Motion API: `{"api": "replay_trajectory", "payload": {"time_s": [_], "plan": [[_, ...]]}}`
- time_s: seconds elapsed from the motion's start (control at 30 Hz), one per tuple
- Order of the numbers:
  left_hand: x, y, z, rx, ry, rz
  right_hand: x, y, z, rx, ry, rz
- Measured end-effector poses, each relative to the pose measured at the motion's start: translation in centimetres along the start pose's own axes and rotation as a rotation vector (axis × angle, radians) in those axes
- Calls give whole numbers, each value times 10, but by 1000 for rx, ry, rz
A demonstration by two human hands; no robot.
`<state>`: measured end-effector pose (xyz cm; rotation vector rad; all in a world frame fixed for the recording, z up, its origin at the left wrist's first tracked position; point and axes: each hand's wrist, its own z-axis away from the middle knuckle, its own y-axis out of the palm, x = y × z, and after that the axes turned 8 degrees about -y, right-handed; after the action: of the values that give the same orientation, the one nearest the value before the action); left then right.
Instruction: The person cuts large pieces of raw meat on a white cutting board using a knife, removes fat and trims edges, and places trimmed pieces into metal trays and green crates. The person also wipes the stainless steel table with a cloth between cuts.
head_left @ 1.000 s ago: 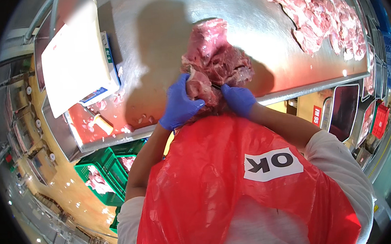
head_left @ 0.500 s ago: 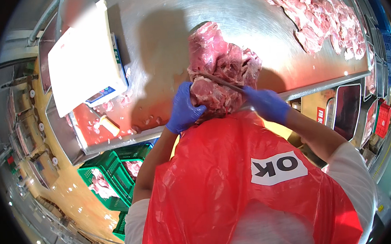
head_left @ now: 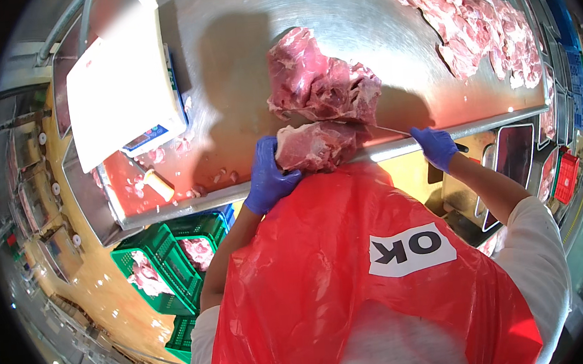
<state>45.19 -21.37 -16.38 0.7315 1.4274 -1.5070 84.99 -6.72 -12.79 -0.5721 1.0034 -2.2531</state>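
Observation:
Two pieces of raw meat lie close together on the steel table in front of me. The far, larger piece of meat [head_left: 321, 78] is separated by a gap from the near piece of meat [head_left: 316, 146], which sits at the table's front edge. Gloved in blue, my left hand [head_left: 269, 177] grips the near piece by its left end, thumb along its near side. My right hand [head_left: 436, 148], also gloved, is closed round the dark handle of a knife [head_left: 391, 131]. Its thin blade points left, the tip by the right end of the near piece.
A scale [head_left: 146, 139] with a white board [head_left: 119, 82] on it stands at left. Beside it lies a tool with a pale handle [head_left: 158, 185] among meat scraps. Flat meat pieces [head_left: 477, 30] cover the far right. Green crates [head_left: 155, 269] with meat stand below the table's left front edge.
The knife has been drawn rightward out of the meat, which is now parted into two pieces. My right hand has moved right, away from the meat; my left hand stays at the near piece.

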Motion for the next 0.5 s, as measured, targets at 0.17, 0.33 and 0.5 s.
{"api": "replay_trajectory", "payload": {"time_s": [0.17, 0.33, 0.5], "plan": [[7, -7, -11, 51, -58, -2, 35, 6, -36, -240, -152, -108], [-15, -17, -8, 82, 131, -205, 82, 1, -111, -355, -230, -164], [18, -31, 1, -56, -29, -171, -25, 26, -77, -356, -192, -38]]}}
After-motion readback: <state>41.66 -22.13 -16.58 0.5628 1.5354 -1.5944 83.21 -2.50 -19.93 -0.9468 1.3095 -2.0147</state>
